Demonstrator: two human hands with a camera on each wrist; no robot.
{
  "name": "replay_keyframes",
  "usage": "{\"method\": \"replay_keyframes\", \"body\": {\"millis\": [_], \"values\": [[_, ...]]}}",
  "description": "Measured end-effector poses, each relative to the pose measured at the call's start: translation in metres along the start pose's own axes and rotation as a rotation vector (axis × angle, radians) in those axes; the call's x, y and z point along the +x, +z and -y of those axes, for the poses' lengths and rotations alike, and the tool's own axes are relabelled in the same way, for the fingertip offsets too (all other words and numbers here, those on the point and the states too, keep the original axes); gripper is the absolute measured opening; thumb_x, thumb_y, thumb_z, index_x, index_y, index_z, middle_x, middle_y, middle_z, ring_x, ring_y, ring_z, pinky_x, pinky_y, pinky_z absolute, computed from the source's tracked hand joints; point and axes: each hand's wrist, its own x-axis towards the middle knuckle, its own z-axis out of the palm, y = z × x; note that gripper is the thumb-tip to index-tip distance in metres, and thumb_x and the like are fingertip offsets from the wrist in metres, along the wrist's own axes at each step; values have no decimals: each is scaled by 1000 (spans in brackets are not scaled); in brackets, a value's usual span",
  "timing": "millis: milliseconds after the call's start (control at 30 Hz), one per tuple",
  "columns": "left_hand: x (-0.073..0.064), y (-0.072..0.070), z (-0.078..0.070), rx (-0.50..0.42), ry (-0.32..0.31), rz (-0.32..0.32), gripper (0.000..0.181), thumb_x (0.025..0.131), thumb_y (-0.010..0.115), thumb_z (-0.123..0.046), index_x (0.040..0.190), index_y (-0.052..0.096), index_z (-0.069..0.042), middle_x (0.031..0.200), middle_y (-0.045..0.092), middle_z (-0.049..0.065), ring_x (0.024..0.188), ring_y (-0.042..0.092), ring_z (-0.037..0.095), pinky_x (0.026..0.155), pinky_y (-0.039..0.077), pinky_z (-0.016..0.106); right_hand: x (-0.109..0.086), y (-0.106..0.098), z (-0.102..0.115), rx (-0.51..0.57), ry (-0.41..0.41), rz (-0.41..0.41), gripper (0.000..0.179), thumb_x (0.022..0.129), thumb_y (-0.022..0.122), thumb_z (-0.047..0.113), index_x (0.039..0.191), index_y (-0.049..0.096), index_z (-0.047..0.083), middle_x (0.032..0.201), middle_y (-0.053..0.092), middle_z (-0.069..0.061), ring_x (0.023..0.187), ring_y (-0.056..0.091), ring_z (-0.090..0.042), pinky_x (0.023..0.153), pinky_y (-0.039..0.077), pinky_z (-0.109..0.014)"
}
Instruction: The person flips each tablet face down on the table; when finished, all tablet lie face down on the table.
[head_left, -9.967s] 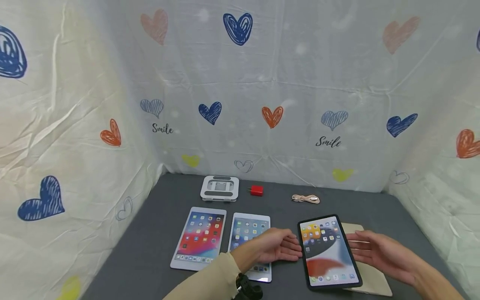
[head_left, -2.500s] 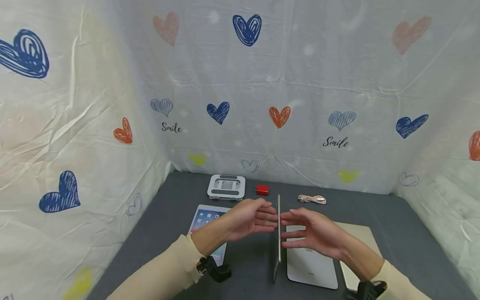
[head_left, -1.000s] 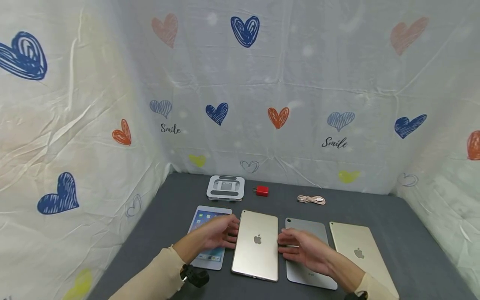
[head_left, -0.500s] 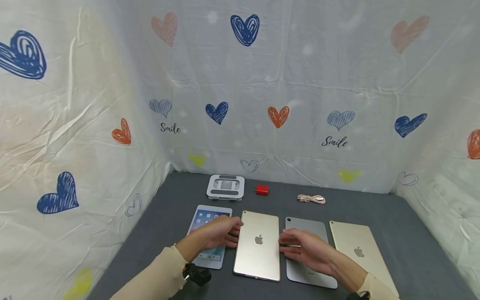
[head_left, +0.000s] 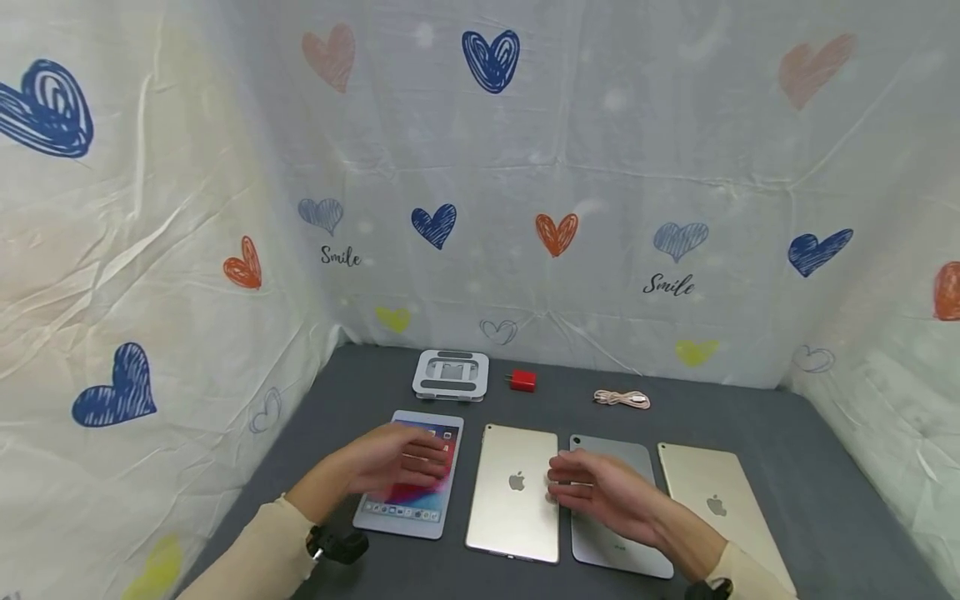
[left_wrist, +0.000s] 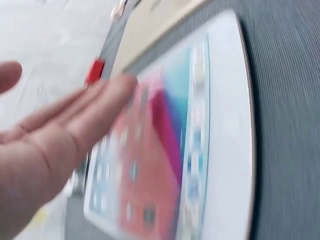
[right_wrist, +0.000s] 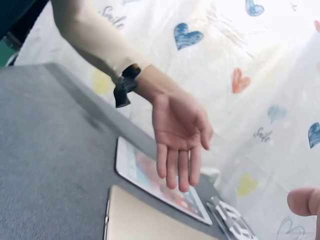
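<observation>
In the head view a white tablet (head_left: 405, 515) lies screen up at the left of the row. My left hand (head_left: 393, 460) hovers over it, fingers straight and holding nothing; the left wrist view also shows this hand (left_wrist: 65, 135) above the lit screen. To its right lies a gold tablet (head_left: 513, 517), back up with an apple logo. My right hand (head_left: 611, 493) is at that tablet's right edge, fingers loosely extended, partly covering a silver-grey tablet (head_left: 622, 546) that lies back up. Another gold tablet (head_left: 723, 492) lies back up at the far right.
Behind the tablets stand a folded white-and-grey stand (head_left: 451, 375), a red plug adapter (head_left: 522, 381) and a bundled beige cable (head_left: 622, 399). The dark grey table (head_left: 360, 392) ends at a heart-printed curtain (head_left: 600, 275).
Over ten seconds, three tablets have come to lie back up; the middle one was turned over by both hands. Lately my left hand left its edge and moved left over the white tablet.
</observation>
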Motion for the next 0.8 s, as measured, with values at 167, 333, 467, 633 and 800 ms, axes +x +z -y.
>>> {"method": "replay_keyframes", "body": {"millis": [167,333,467,633,800], "values": [[-25,-42,2,-60,18,105,58,118,47,-24,157,41,18,157,55,36,140,65,44,114,58,50,8,10,3,62,-32,86,78,113,56,36,162,29,-18,168,37,-39,159,38,-50,132,38,-54],[-46,-76,5,-83,38,129,64,118,49,-26,160,34,19,161,50,35,143,62,43,119,52,52,25,30,2,129,-6,123,77,112,58,37,161,32,-16,166,43,-37,156,47,-47,132,38,-53],[-52,-94,6,-68,37,68,64,118,48,-26,161,33,19,161,52,34,142,64,41,118,53,51,39,48,-2,165,10,130,76,110,61,38,159,38,-16,162,48,-36,152,52,-46,130,41,-53],[-52,-102,10,-1,-5,-37,64,118,48,-28,156,37,22,153,60,34,133,71,37,112,60,50,56,69,-8,199,32,138,76,109,62,38,157,40,-17,160,50,-36,151,53,-46,130,42,-53],[-51,-102,14,64,-53,-123,60,117,50,-28,148,45,23,138,70,30,120,76,36,104,64,50,71,85,-15,212,54,120,77,109,63,39,158,38,-15,159,50,-35,150,53,-48,130,41,-55]]}}
